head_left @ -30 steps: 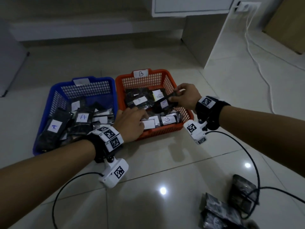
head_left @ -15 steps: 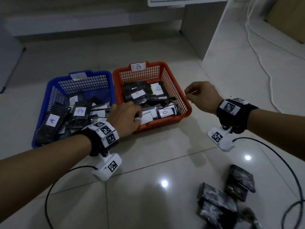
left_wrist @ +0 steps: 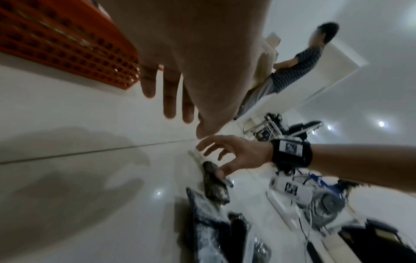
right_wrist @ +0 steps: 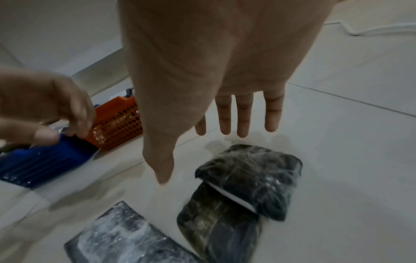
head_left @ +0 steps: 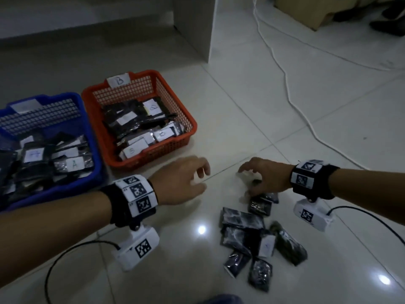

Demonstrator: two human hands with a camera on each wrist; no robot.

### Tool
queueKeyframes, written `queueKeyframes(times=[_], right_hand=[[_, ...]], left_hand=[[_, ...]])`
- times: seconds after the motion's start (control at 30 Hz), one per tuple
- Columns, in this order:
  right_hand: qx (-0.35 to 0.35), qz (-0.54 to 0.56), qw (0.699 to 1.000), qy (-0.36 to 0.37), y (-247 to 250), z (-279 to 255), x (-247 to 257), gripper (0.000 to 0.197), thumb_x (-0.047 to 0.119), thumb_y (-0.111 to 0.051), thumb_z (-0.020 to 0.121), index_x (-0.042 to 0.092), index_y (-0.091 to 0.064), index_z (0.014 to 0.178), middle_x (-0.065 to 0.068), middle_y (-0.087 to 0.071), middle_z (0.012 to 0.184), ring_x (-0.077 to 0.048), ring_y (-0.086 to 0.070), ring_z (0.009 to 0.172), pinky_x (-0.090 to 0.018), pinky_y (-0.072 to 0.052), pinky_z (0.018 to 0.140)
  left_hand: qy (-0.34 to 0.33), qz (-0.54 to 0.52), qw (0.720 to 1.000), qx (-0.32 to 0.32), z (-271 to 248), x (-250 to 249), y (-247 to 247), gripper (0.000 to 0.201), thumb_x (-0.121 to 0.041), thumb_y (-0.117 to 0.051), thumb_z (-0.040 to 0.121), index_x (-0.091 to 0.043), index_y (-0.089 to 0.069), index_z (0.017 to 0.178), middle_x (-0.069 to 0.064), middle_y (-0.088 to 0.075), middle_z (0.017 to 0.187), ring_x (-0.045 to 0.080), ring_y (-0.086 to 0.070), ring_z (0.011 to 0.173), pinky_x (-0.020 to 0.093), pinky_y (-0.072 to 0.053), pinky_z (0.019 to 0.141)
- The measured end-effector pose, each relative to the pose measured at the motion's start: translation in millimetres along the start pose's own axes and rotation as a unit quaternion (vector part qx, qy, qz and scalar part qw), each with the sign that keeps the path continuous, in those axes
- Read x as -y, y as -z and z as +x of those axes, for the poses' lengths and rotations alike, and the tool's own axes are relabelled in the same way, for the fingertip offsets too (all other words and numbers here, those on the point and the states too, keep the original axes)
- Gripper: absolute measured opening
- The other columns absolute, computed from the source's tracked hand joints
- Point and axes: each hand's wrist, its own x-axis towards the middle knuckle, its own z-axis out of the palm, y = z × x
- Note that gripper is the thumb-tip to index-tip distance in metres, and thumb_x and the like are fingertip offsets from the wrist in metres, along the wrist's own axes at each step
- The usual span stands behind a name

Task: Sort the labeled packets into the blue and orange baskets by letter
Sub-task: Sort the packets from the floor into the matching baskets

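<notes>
The blue basket (head_left: 65, 189), holding A-labeled packets, stands at the left. Beside it the orange basket (head_left: 153, 152), tagged B, holds B-labeled packets. Several dark packets (head_left: 243, 220) lie loose on the floor at the lower right. My right hand (head_left: 247, 181) hovers with spread, nearly straight fingers over the topmost packet (right_wrist: 247, 178) of that pile, its thumb close by the packet's edge (left_wrist: 213, 185). My left hand (head_left: 202, 178) hangs relaxed and empty over bare floor in front of the orange basket (left_wrist: 67, 44).
A white cable (head_left: 285, 84) runs across the tiles at the right. A white furniture panel (head_left: 197, 25) stands behind the baskets, a cardboard box (head_left: 306, 14) at the far right. Black wrist-camera cords trail on the floor. Another person (left_wrist: 292, 67) sits in the background.
Both hands have pulled away from the orange basket toward the loose pile on the floor. My right hand dropped to the topmost packet; the packet it held a second ago stays in the basket.
</notes>
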Motion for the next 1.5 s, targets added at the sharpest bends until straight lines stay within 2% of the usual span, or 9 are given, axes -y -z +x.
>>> queueKeyframes(times=[0.1,0.2,0.43,0.6,0.77,1.07,1.17,1.37,1.5], right_hand=[[0.019,-0.004,1.000,-0.012,-7.3,-14.7,-14.0,0.084,0.045,-0.088,0.068,0.027,-0.039,0.133,-0.001,-0.041,0.128,-0.025,-0.051,0.112,-0.040,-0.050,0.090],[0.011,-0.007,1.000,-0.027,-13.9,-26.1,-19.1,0.081,0.032,-0.091,0.066,0.021,-0.039,0.128,-0.003,-0.044,0.124,-0.027,-0.054,0.105,-0.045,-0.052,0.086],[-0.043,0.085,0.995,-0.032,-15.8,-33.5,-12.6,0.046,0.022,-0.078,0.079,0.019,-0.051,0.115,0.004,-0.058,0.109,-0.022,-0.060,0.097,-0.038,-0.053,0.083],[-0.058,0.275,0.959,-0.030,-6.7,-28.7,-7.3,0.023,0.010,-0.065,0.090,0.013,-0.056,0.111,-0.005,-0.071,0.100,-0.029,-0.072,0.085,-0.038,-0.061,0.076],[-0.037,0.420,0.905,-0.050,-1.2,-25.4,1.3,0.029,-0.002,-0.063,0.090,0.004,-0.058,0.119,-0.018,-0.070,0.109,-0.027,-0.074,0.083,-0.039,-0.062,0.078],[-0.026,0.478,0.878,-0.019,15.5,-1.7,37.4,0.037,-0.011,-0.066,0.086,-0.001,-0.055,0.120,-0.025,-0.069,0.110,-0.030,-0.072,0.083,-0.042,-0.062,0.080],[-0.040,0.485,0.874,-0.003,22.2,10.0,58.3,0.031,-0.010,-0.063,0.087,-0.004,-0.055,0.116,-0.022,-0.070,0.101,-0.031,-0.072,0.080,-0.041,-0.063,0.079],[-0.110,0.483,0.868,0.047,46.3,32.2,102.3,0.015,-0.001,-0.061,0.089,0.005,-0.061,0.103,-0.013,-0.074,0.094,-0.026,-0.073,0.078,-0.039,-0.060,0.074],[-0.141,0.475,0.865,0.079,67.4,48.0,133.0,0.023,0.007,-0.070,0.085,0.005,-0.064,0.107,-0.006,-0.072,0.091,-0.018,-0.062,0.079,-0.031,-0.046,0.062]], left_hand=[[-0.013,0.024,0.991,0.135,11.0,-12.3,-27.5,0.033,-0.042,-0.063,0.089,-0.038,-0.051,0.120,-0.019,-0.053,0.116,0.003,-0.053,0.099,0.031,-0.051,0.087],[-0.049,0.053,0.979,0.192,18.3,-20.8,-56.2,0.046,-0.044,-0.063,0.089,-0.037,-0.046,0.131,-0.013,-0.052,0.127,0.009,-0.051,0.109,0.030,-0.046,0.091],[-0.110,0.077,0.971,0.198,13.5,-19.8,-91.5,0.049,-0.037,-0.064,0.089,-0.031,-0.050,0.135,-0.006,-0.056,0.124,0.015,-0.057,0.106,0.023,-0.044,0.081],[-0.098,0.021,0.979,0.178,8.6,-13.8,-80.7,0.029,-0.039,-0.050,0.094,-0.031,-0.057,0.122,-0.009,-0.061,0.110,0.010,-0.059,0.095,0.035,-0.053,0.083],[-0.027,-0.079,0.990,0.112,1.5,2.9,-62.1,0.013,-0.029,-0.044,0.103,-0.027,-0.057,0.102,-0.008,-0.064,0.086,0.011,-0.061,0.076,0.038,-0.054,0.072],[0.143,-0.249,0.958,-0.018,-37.4,39.0,-24.0,0.008,-0.017,-0.056,0.099,-0.023,-0.061,0.101,0.000,-0.073,0.090,0.008,-0.068,0.072,0.026,-0.053,0.064],[0.151,-0.276,0.947,-0.069,-50.3,41.8,-8.9,0.011,-0.014,-0.055,0.099,-0.023,-0.061,0.101,0.004,-0.074,0.089,0.018,-0.071,0.076,0.031,-0.054,0.065],[0.165,-0.279,0.922,-0.211,-67.8,49.7,34.1,0.012,-0.012,-0.053,0.101,-0.017,-0.062,0.105,0.002,-0.073,0.089,0.015,-0.071,0.075,0.033,-0.054,0.068],[0.166,-0.242,0.911,-0.292,-86.5,65.0,64.6,0.010,-0.017,-0.053,0.101,-0.017,-0.063,0.104,0.007,-0.071,0.092,0.017,-0.068,0.081,0.031,-0.055,0.074]])
